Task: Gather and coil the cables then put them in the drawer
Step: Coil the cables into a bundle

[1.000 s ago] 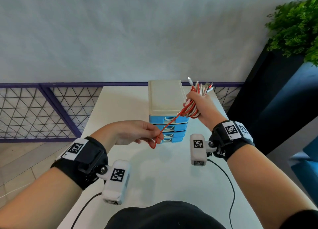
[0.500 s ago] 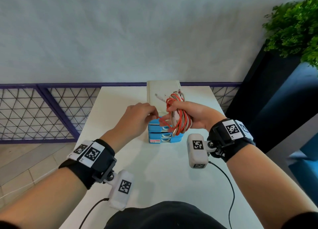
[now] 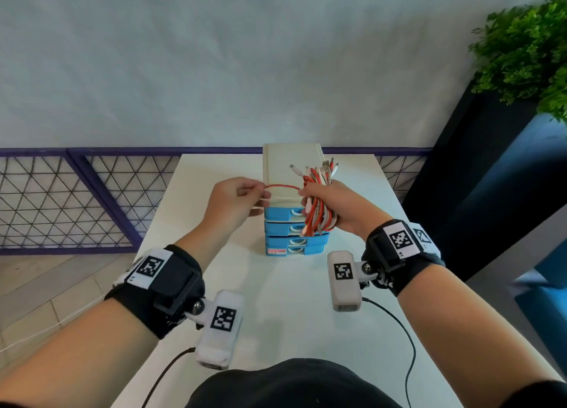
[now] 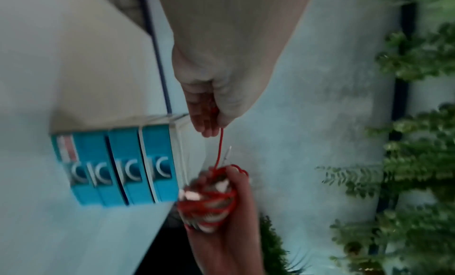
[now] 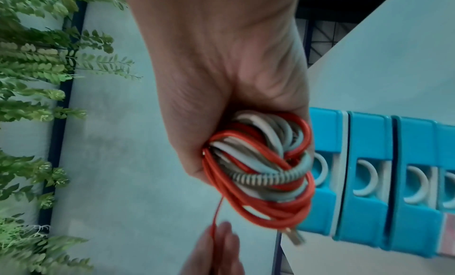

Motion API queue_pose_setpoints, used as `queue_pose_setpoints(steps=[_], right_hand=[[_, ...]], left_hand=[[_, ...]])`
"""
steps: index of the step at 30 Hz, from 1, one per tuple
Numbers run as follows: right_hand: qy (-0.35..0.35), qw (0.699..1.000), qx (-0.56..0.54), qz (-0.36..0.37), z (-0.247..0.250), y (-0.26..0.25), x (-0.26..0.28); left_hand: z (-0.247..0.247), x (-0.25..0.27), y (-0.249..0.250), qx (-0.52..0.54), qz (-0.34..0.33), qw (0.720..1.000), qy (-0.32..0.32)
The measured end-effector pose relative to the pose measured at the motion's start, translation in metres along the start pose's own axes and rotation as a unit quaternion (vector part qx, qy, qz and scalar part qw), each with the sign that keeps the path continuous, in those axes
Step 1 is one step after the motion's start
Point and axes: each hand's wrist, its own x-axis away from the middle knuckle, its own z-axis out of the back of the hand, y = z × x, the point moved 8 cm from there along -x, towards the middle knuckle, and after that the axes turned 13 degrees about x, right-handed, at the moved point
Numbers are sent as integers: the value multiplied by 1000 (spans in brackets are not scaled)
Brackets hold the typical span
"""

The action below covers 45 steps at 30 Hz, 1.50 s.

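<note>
My right hand (image 3: 333, 205) grips a bundle of red, white and striped cables (image 3: 317, 214) in front of the small drawer unit (image 3: 291, 174); the plug ends stick up above my fist. The same bundle (image 5: 265, 174) fills the right wrist view. A single red cable end (image 3: 282, 186) runs taut from the bundle to my left hand (image 3: 242, 197), which pinches it level with the unit's cream top. In the left wrist view the red strand (image 4: 220, 146) hangs from my fingertips (image 4: 209, 123) to the bundle (image 4: 209, 203). All the blue drawers (image 3: 283, 228) are closed.
The drawer unit stands at the middle of a white table (image 3: 214, 217). A purple wire-mesh fence (image 3: 76, 199) runs behind the table on the left. A dark planter with a green plant (image 3: 527, 54) stands to the right. Black camera leads (image 3: 399, 331) trail over the table's near part.
My left hand has risen from below the bundle to its left, drawing the red end taut across the unit's top. My right hand turned the bundle and stays in front of the drawers.
</note>
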Motion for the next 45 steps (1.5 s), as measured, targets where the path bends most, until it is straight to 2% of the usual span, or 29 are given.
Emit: queue_pose_setpoints(steps=[3,6,9,12,14,16,17,18,19,21,22,23,25,27,29,34,36,37,38,40,42,45], right_hand=[[34,997,-66,8,-6,1,-4],[-25,981,-189,23,-24,-5,-4],[-76,982,-175,11,-34,-4,-3],[-89,981,-173,-4,-29,-1,-2],[-88,984,-156,-5,-25,-3,-1],[-74,992,-103,-16,-19,-3,-1],[-74,994,-74,-24,-18,-4,0],[-83,995,-47,-32,-19,-4,1],[-101,994,-20,-41,-21,-5,2],[-145,987,38,-56,-30,-7,7],[-167,982,65,-59,-35,-8,8],[-185,977,89,-59,-40,-9,10],[-222,966,122,-57,-48,-11,14],[-258,955,130,-67,-54,-9,18],[-277,950,117,-81,-55,-6,20],[-276,951,85,-111,-57,5,19],[-266,949,134,-99,-55,5,17],[-245,944,205,-78,-50,2,15],[-201,930,304,-51,-44,-3,14],[-64,867,493,-4,-33,-17,15],[35,787,614,51,-39,-22,19],[111,659,740,82,-56,-7,21]], left_hand=[[-18,6,5,54,-4,998,-8],[-37,13,16,-9,-67,997,-31],[-46,16,18,-26,-94,993,-70],[-50,15,8,3,-45,987,-157],[-42,14,10,-10,-53,987,-149],[-29,13,24,-108,-131,981,-98],[-27,15,33,-177,-184,962,-93],[-30,18,39,-249,-235,933,-113],[-37,23,41,-321,-275,894,-151],[-53,30,37,-462,-329,795,-214],[-60,33,34,-514,-354,748,-225],[-66,36,32,-546,-375,714,-229],[-73,38,30,-569,-409,674,-232],[-79,41,29,-559,-454,655,-229],[-83,42,31,-541,-485,651,-221],[-89,35,20,-511,-461,685,-242],[-90,31,12,-523,-446,682,-247],[-89,29,8,-534,-438,680,-246],[-89,26,4,-544,-426,681,-241],[-83,15,-4,-566,-370,703,-220],[-75,4,-8,-592,-307,719,-195],[-70,2,-7,-572,-262,751,-199]])
